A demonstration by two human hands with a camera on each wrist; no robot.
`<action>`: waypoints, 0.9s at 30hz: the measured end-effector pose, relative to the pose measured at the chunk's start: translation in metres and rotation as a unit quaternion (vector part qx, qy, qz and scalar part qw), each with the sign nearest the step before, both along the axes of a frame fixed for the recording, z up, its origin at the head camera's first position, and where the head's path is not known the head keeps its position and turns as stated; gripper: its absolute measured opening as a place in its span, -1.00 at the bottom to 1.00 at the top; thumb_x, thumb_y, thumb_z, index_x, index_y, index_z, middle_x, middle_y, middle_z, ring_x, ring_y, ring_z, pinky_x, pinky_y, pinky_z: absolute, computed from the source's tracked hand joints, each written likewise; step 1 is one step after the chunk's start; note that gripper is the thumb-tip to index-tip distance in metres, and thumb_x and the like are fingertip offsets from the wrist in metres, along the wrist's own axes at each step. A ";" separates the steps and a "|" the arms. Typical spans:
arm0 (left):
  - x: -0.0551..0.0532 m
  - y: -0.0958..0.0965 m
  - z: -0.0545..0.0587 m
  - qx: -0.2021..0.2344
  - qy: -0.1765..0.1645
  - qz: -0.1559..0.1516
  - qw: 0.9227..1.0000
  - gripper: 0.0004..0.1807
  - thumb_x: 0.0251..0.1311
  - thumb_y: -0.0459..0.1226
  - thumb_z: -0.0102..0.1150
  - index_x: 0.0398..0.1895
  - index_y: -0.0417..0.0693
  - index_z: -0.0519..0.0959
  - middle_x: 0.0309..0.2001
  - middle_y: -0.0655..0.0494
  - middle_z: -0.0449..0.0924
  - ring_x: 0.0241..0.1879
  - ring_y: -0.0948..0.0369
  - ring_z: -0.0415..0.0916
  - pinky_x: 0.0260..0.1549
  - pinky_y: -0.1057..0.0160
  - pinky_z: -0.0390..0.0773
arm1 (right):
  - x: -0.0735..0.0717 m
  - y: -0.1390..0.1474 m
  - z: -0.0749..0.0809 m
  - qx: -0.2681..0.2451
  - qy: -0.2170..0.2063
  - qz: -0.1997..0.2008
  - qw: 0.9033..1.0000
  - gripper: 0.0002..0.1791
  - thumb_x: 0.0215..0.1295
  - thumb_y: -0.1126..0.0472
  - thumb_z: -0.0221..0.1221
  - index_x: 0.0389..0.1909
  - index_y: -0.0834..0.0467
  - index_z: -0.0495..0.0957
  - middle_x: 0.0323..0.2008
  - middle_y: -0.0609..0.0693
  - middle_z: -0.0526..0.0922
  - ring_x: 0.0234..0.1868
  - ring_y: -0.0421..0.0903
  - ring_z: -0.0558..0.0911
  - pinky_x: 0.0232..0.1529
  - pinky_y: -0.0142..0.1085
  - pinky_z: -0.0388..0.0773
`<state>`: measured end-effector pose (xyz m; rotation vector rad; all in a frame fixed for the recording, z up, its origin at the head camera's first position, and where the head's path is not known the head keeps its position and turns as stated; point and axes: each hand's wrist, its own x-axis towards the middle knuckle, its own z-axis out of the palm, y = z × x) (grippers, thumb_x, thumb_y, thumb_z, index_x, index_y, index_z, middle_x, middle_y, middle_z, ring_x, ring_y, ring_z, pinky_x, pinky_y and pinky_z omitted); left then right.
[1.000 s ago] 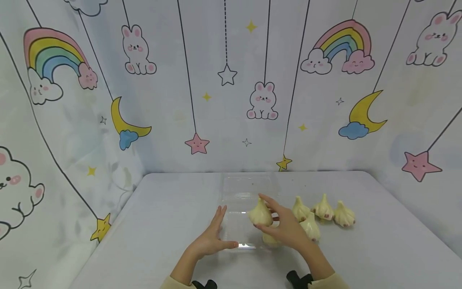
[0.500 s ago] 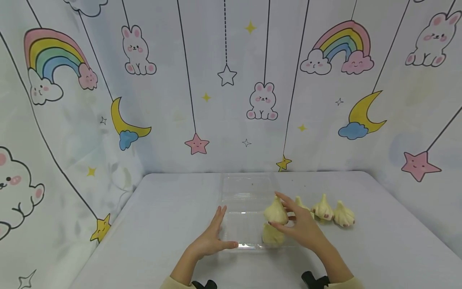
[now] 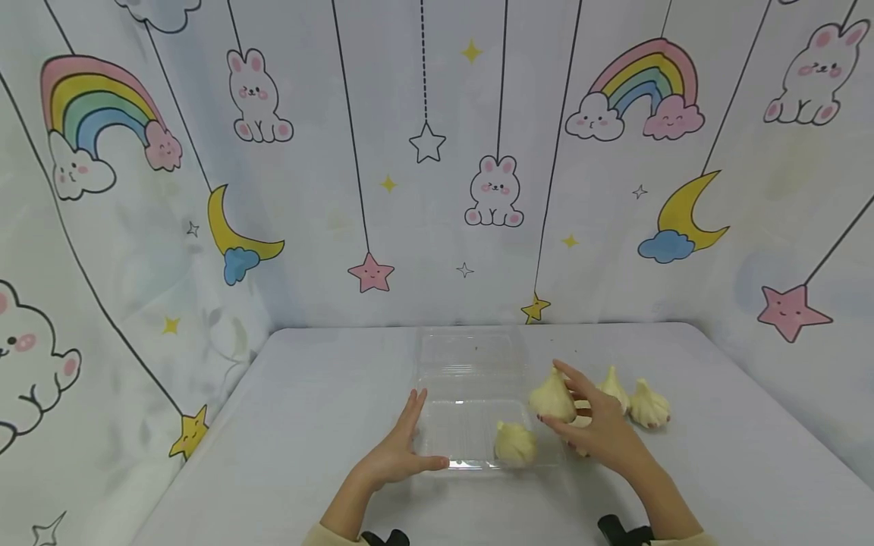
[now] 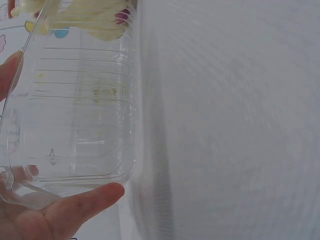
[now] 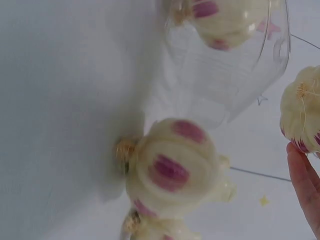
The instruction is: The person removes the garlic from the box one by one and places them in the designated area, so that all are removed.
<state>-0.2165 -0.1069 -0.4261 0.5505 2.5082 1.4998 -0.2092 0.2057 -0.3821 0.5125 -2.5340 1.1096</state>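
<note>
A clear plastic clamshell box [image 3: 460,436] lies open on the table with its lid [image 3: 471,356] laid back. One garlic bulb [image 3: 517,444] sits inside, at the near right. My left hand [image 3: 403,447] spreads straight fingers along the box's left side, its thumb [image 4: 95,202] against the near wall. Just right of the box, my right hand [image 3: 597,428] pinches another garlic bulb [image 3: 553,396] between thumb and fingers, stem up. That held bulb [image 5: 302,110] is partly cut off by the edge in the right wrist view.
To the right, garlic bulbs stand on the white table [image 3: 328,379]: one bulb [image 3: 612,388] partly behind my right hand, another [image 3: 650,405] at the far right. A bulb [image 5: 172,170] beside the box shows large in the right wrist view. A patterned curtain [image 3: 314,189] encloses the table.
My right hand has moved right with the garlic bulb, from above the box to just beyond its right side. The bulb in the box now shows fully. My left hand has stayed put.
</note>
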 end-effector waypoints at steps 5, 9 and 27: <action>0.003 0.000 0.002 -0.002 0.002 0.000 1.000 0.21 -0.13 -0.20 0.41 0.44 -0.04 -0.28 0.40 -0.27 -0.48 0.27 -0.38 -0.13 0.08 -0.37 0.02 | 0.000 0.012 0.000 0.007 0.002 -0.018 1.000 -0.15 -0.03 0.07 0.37 0.32 -0.11 0.20 0.02 0.29 0.49 -0.07 0.10 0.55 -0.21 -0.15 0.57; 0.003 0.000 0.003 -0.006 0.002 0.004 1.000 0.21 -0.14 -0.19 0.42 0.44 -0.04 -0.26 0.40 -0.26 -0.46 0.30 -0.35 -0.23 0.09 -0.38 -0.04 | 0.002 0.020 0.001 0.018 0.002 -0.031 0.999 -0.14 -0.01 0.08 0.36 0.33 -0.07 0.18 0.01 0.34 0.48 -0.08 0.14 0.55 -0.21 -0.12 0.57; -0.001 -0.001 -0.001 0.003 -0.001 -0.006 1.000 0.21 -0.13 -0.18 0.41 0.45 0.00 -0.28 0.41 -0.22 -0.49 0.31 -0.32 -0.26 0.11 -0.38 -0.07 | 0.007 0.051 -0.009 0.033 0.007 -0.077 0.996 -0.12 0.00 0.05 0.36 0.35 0.00 0.14 -0.06 0.27 0.51 -0.16 0.06 0.53 -0.25 -0.16 0.57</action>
